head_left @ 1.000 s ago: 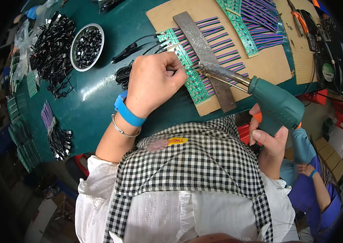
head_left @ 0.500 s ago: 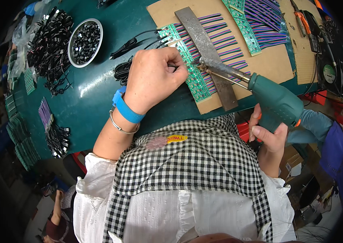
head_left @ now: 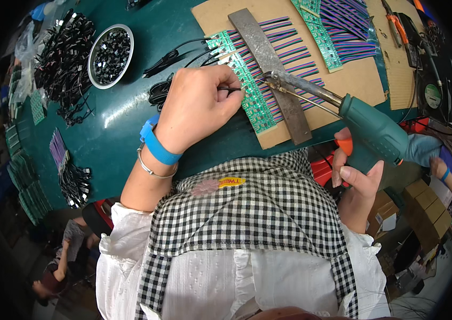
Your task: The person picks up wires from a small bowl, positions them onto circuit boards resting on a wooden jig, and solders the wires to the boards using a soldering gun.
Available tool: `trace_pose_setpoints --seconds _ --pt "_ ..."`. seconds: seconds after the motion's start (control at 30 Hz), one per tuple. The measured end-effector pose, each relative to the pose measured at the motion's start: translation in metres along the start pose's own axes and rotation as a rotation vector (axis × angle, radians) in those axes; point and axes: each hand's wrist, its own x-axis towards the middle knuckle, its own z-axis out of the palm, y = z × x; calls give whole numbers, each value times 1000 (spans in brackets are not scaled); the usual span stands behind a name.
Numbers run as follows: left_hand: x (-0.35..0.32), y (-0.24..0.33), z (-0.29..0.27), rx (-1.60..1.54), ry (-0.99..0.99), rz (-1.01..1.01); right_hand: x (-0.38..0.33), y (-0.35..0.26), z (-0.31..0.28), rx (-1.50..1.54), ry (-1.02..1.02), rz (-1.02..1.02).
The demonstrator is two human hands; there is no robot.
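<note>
My left hand (head_left: 200,105) is closed in a pinch on a black cable (head_left: 229,89), whose end points at the row of green circuit boards (head_left: 255,104). In my right hand (head_left: 362,186) is a green soldering gun (head_left: 371,130) with an orange trigger. Its metal tip hangs over the boards' right side, just right of my left fingers; whether it touches anything I cannot tell. A dark steel bar (head_left: 271,69) lies slantwise across the multicoloured wires (head_left: 300,55) leaving the boards. Other black cables (head_left: 164,61) lie left of the boards, some reaching their upper pads.
Cardboard (head_left: 338,90) lies under the boards on the green table (head_left: 130,112). More wired boards (head_left: 322,40) lie at the far right, near orange-handled pliers (head_left: 396,26). At left are a metal bowl (head_left: 93,64) of small black parts and a heap of black cables (head_left: 63,64). People sit nearby.
The soldering gun has shifted slightly right, and its orange trigger now shows beside my right fingers. My left hand has moved a little left, still pinching the cable.
</note>
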Motion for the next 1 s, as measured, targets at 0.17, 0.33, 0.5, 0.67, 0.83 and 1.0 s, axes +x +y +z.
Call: trace_pose_setpoints --seconds 0.17,0.33,0.5,0.67,0.83,1.0 --pt "-10 -1 9 -97 96 5 -2 -2 1 0 -18 -10" --pt "-15 2 17 -18 172 -2 -1 -1 11 -61 3 -26" --pt "-13 2 15 -5 183 18 -3 -6 11 -68 -44 -19" --pt "-15 4 18 -5 205 31 -6 3 4 -85 -96 10" --pt "-13 7 17 9 185 4 -8 2 3 -63 -31 14" --pt "-6 2 17 20 156 -15 2 -3 4 -17 34 -17"
